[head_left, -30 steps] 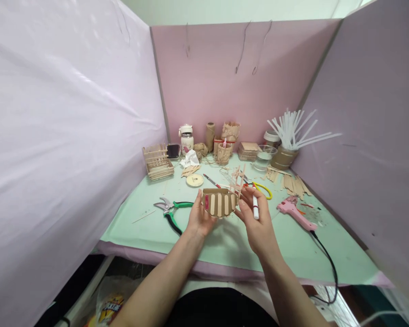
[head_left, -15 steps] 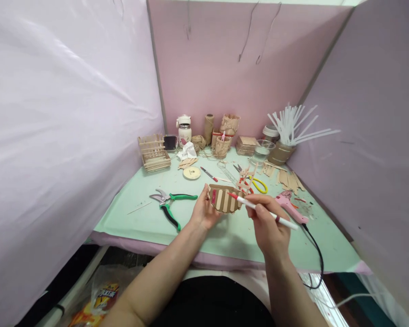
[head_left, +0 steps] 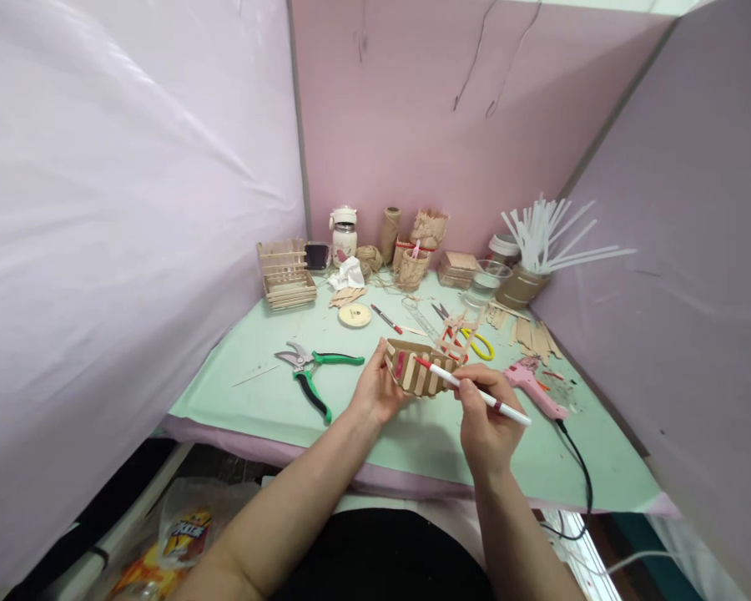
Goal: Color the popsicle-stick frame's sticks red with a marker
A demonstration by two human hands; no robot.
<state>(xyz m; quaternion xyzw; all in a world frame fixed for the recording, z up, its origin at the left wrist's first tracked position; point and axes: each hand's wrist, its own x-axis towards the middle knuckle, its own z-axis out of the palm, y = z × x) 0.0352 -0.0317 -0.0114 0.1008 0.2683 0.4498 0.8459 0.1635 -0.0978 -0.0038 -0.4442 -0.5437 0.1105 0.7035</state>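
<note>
My left hand point(head_left: 377, 388) grips the left end of a small cardboard piece with wooden craft sticks point(head_left: 420, 377) glued across it in a row. One stick near its left end is coloured dark red; the others I see are bare wood. Between the fingers of my right hand point(head_left: 489, 417) is a white marker with a red tip point(head_left: 476, 391), held like a pen. Its tip lies over the sticks near the red one; whether it touches I cannot tell. Behind the piece stands a small pale wooden frame point(head_left: 460, 334), partly hidden.
Green-handled pruning shears point(head_left: 313, 371) lie open at the left. A pink glue gun point(head_left: 535, 388) with a black cord rests at the right. Yellow-handled scissors point(head_left: 477, 342), a red pen point(head_left: 386, 319), a water bowl point(head_left: 485, 284) and a stick basket point(head_left: 289, 288) sit farther back.
The marker and my right hand have shifted slightly left and down. The cardboard piece has turned a little and sits slightly further right. The camera view has shifted a little.
</note>
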